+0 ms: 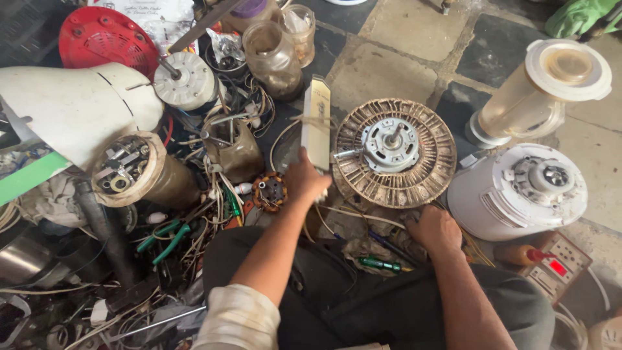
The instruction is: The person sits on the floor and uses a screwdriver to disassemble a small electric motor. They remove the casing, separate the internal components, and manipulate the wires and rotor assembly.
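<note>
At the left of the frame, green-handled pliers (170, 238) lie among loose wires, with a dusty brown motor housing (139, 170) above them. Near the centre, the left hand (304, 178) has its fingers closed around the lower end of a cream flat bar (317, 123) that stands upright beside the round motor disc (394, 152). Just below that disc, the right hand (435, 228) rests knuckles-up on the cluttered floor; whether its fingers grip anything cannot be told. A white mixer base (515, 191) stands at right.
</note>
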